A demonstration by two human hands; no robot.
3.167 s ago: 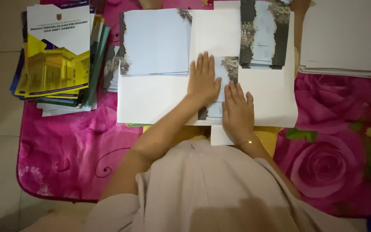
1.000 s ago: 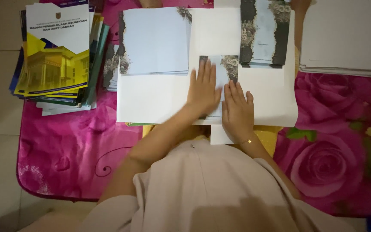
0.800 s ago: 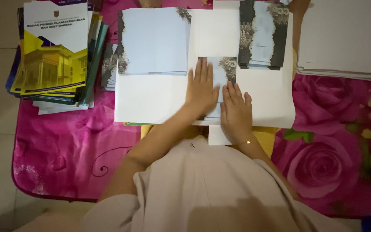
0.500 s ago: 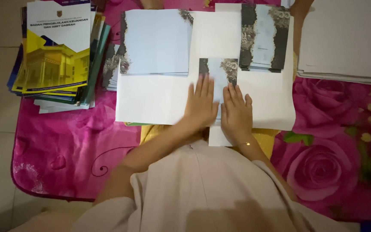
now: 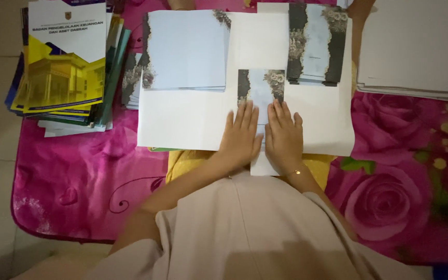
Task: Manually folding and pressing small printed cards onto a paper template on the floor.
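Since the earlier frame, the small floral card (image 5: 261,85) has slid up the white sheet (image 5: 182,124) and shows more fully. Your left hand (image 5: 240,136) and right hand (image 5: 284,135) lie flat, fingers spread, pressing its lower end, gripping nothing. A booklet stack (image 5: 66,57) sits far left.

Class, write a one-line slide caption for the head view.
Left hand and right hand press flat a small floral card on white paper.
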